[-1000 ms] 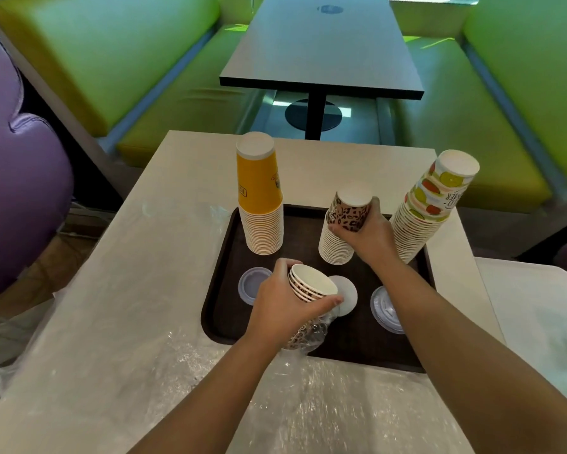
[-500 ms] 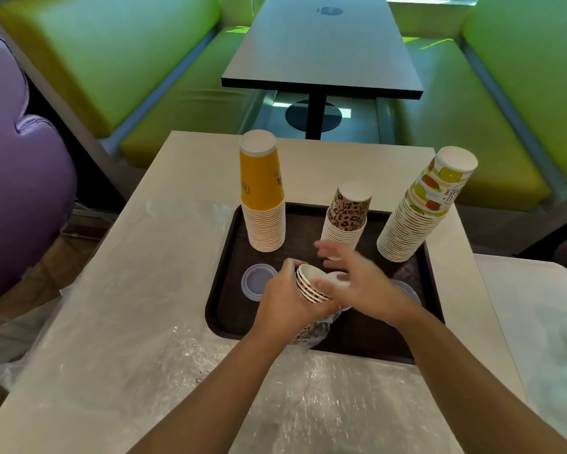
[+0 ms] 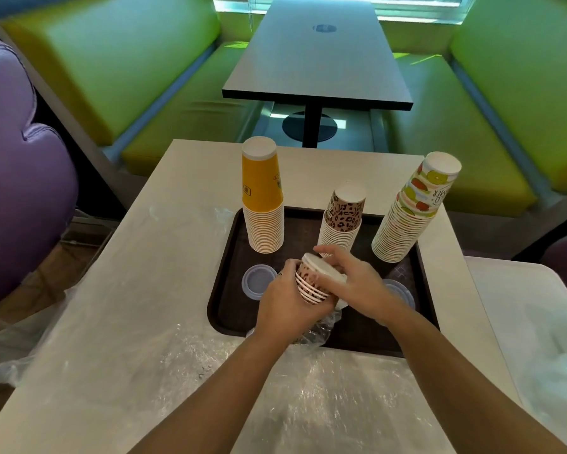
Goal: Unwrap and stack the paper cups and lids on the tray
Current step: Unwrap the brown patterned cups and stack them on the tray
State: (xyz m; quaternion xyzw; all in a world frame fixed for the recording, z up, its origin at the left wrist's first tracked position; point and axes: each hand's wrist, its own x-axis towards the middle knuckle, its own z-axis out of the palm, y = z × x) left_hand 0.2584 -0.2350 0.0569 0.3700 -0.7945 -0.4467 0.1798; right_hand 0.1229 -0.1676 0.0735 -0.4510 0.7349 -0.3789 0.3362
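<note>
A purple seat (image 3: 16,191) stands at far left, beside the pale table (image 3: 137,290). Clear plastic wrap (image 3: 210,388) lies spread over the table's near part. A dark brown tray (image 3: 223,290) sits on the table. At its far left stands an upside-down stack of yellow cups (image 3: 262,198); just in front of it a clear lid (image 3: 258,280) lies flat on the tray floor. At the tray's far middle stands a shorter stack of leopard-print cups (image 3: 342,217). At far right a tall stack of fruit-print cups (image 3: 413,208) leans to the right. A second lid (image 3: 403,291) lies near the right edge, partly hidden by my right wrist.

My left hand (image 3: 285,303) curls round a short bundle of leopard cups (image 3: 311,283), held tilted above the tray centre, with crumpled wrap trailing beneath it. My right hand (image 3: 357,283) rests over the bundle's upper end, fingers bent round the rim of the top cup. Green benches (image 3: 111,77) and a dark table (image 3: 318,54) stand beyond.
</note>
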